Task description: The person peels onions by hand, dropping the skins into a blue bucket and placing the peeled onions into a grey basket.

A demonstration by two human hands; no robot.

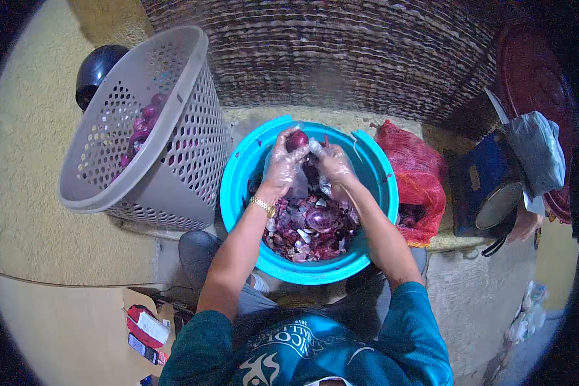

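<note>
Closest to the camera is the person's teal shirt (315,354) with a white print, at the bottom of the head view. From it both forearms reach forward over a round blue basin (237,186), which stands between the knees.

A thin clear film seems to cover both hands. On the left wrist there is a gold watch (262,206). The left hand (282,164) is raised over the far part of the basin, and its fingers are curled around a red onion (297,139), holding it from the left side and from below. The right hand (334,166) is just beside it. Its fingers are bent and kept close together, with the tips at the right side of the onion, on something pale. I cannot tell if they pinch a piece of skin or something else.

Under the hands, the bottom of the basin is full of purple onion peels (299,241), and one peeled onion (320,219) lies on top of them.

Left of the basin and touching it, a grey perforated basket (174,77) leans tilted, with several purple onions (143,122) inside. Behind it is a black round object (96,64). Right of the basin lies a red mesh sack (417,174), and further right a dark blue box (479,174) with a grey plastic bag (538,149) on it. A woven wall (341,51) closes the background.
</note>
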